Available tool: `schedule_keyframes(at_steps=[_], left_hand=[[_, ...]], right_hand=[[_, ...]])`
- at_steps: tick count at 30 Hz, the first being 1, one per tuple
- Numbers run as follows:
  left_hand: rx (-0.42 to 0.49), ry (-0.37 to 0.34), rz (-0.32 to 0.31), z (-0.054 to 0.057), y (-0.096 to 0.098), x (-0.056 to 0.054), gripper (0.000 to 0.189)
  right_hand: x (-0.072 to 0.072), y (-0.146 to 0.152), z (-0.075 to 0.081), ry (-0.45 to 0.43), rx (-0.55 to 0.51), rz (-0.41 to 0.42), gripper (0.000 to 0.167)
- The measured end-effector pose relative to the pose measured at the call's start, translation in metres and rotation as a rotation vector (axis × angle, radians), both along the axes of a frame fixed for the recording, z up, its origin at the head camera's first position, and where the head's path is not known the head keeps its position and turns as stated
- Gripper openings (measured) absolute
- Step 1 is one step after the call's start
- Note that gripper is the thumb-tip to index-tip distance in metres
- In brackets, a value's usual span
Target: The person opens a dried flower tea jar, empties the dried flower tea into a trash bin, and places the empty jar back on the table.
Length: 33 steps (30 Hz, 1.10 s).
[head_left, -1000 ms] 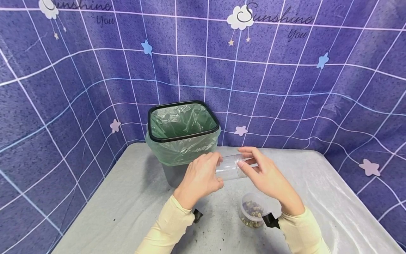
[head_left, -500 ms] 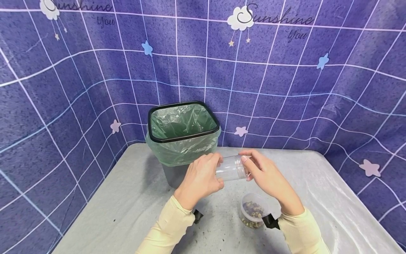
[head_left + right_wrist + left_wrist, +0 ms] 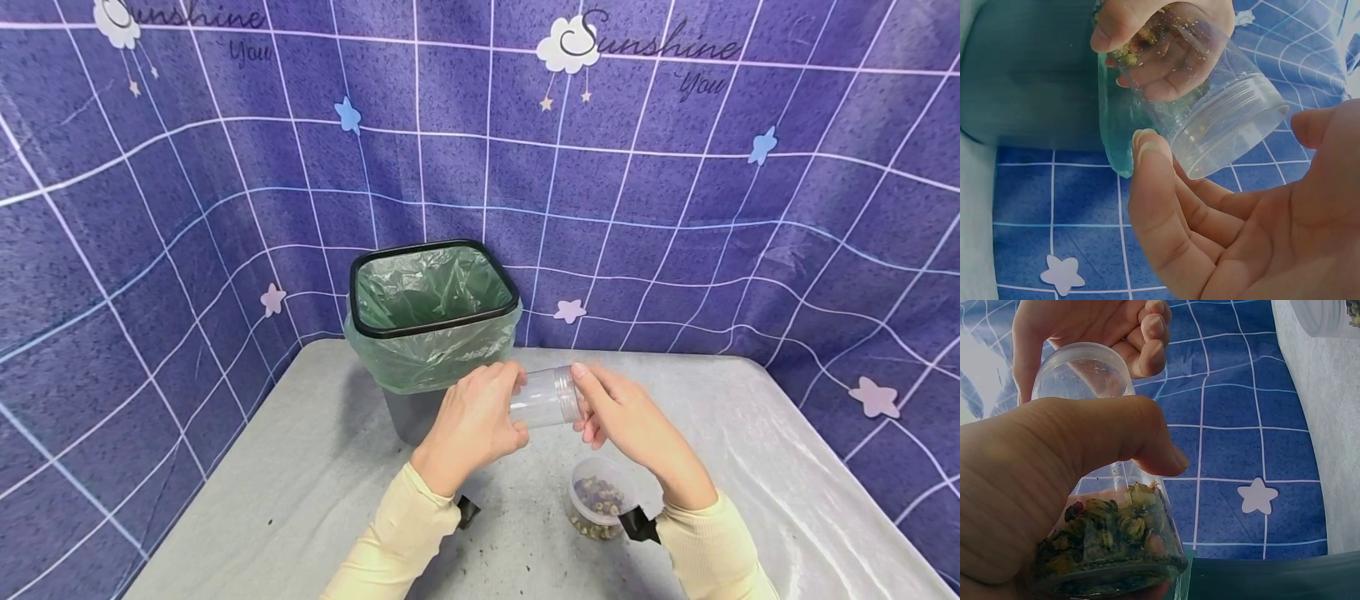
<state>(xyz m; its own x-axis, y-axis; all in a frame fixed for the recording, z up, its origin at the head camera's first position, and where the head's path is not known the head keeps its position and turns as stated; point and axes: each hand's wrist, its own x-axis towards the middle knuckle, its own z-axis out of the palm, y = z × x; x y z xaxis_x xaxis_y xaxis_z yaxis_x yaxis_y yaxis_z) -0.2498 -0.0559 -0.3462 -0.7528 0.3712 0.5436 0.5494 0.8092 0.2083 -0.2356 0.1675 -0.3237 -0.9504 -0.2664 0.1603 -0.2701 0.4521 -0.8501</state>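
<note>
Head view: the left hand (image 3: 476, 421) wraps the clear jar (image 3: 536, 400), tilted sideways above the worktop (image 3: 720, 408), midway between its left and right edges, while the right hand (image 3: 630, 421) cups loosely, wide around the ridged rim (image 3: 567, 395). Looks light, stiff, slick; those dried flowers (image 3: 1107, 525) inside seem crumbly, so that rim promises the surest hold!

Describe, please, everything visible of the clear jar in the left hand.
The jar is round, clear and looks like plastic, with a ridged band near the end toward the right hand. Dried-looking buds gather near its base; specks dot the wall. It is tipped nearly sideways above the table. The left hand grips its body; right-hand contact is unclear, as is whether a lid is on.
</note>
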Motion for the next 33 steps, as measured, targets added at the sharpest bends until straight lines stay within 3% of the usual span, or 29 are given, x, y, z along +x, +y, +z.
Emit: schedule_keyframes(at_steps=[17,33], left_hand=[[0.002,0.008,-0.005,-0.0004,-0.0003,0.0007,0.051],[-0.002,-0.012,0.008,0.0007,0.0001,0.0007,0.051]], right_hand=[[0.0005,-0.0031,0.0,-0.002,0.107,-0.04,0.06],[-0.0002,-0.0014,-0.0002,0.075,0.166,-0.055,0.047]])
